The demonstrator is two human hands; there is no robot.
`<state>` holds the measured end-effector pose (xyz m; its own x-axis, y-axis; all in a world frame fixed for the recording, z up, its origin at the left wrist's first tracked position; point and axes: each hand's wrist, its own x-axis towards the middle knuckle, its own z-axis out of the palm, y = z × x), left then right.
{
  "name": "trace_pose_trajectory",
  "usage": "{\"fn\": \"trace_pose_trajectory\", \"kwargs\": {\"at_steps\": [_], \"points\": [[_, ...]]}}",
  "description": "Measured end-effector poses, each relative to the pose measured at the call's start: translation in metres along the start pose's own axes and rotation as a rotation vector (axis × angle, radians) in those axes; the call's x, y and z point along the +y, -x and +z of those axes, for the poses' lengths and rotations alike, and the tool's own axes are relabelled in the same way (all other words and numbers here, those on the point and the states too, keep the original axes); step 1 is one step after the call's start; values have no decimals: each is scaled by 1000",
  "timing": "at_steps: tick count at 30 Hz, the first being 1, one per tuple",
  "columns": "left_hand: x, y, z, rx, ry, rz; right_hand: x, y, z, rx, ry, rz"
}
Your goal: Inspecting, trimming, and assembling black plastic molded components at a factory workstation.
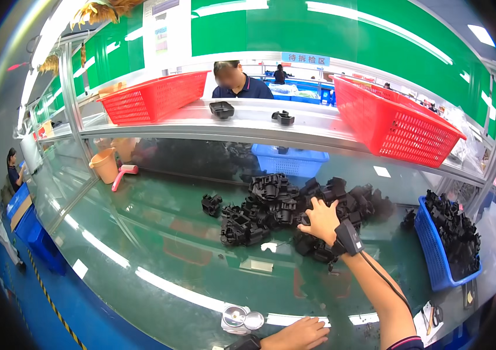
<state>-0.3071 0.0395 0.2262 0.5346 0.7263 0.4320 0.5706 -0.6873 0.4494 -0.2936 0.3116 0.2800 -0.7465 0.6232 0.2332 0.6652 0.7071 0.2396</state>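
Note:
A heap of black plastic parts (248,224) lies in the middle of the green table. My right hand (321,220) reaches over the right half of that heap, fingers spread and touching the parts beneath; a black band with a cable sits on its wrist. Whether any part is pinched under the palm is hidden. At the table's near edge my left hand (297,335) lies flat with nothing in it. Just left of it is a small round metal device (236,316) with a lid-like disc.
A blue basket (433,251) full of black parts stands at right, near scissors (436,315). Behind the heap is another blue basket (294,162). Red baskets (160,96) rest on the shelf (189,128) overhead. An orange bucket (105,165) stands at far left. A person faces me beyond the shelf.

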Motion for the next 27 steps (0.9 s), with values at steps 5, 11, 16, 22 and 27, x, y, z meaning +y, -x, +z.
{"fn": "trace_pose_trajectory", "kwargs": {"at_steps": [5,11,16,22,27], "points": [[-7,0,5,86,-3,16,12,36,-3,167,-262,-23],[-8,3,11,136,11,-21,20,64,-18,124,-411,-34],[-1,1,15,111,89,3,43,75,-28,-77,-378,-32],[8,4,13,77,-15,-5,-4,52,-87,-100,-229,-78],[8,3,12,19,-25,-28,-104,-28,-47,309,-475,-499]]}}
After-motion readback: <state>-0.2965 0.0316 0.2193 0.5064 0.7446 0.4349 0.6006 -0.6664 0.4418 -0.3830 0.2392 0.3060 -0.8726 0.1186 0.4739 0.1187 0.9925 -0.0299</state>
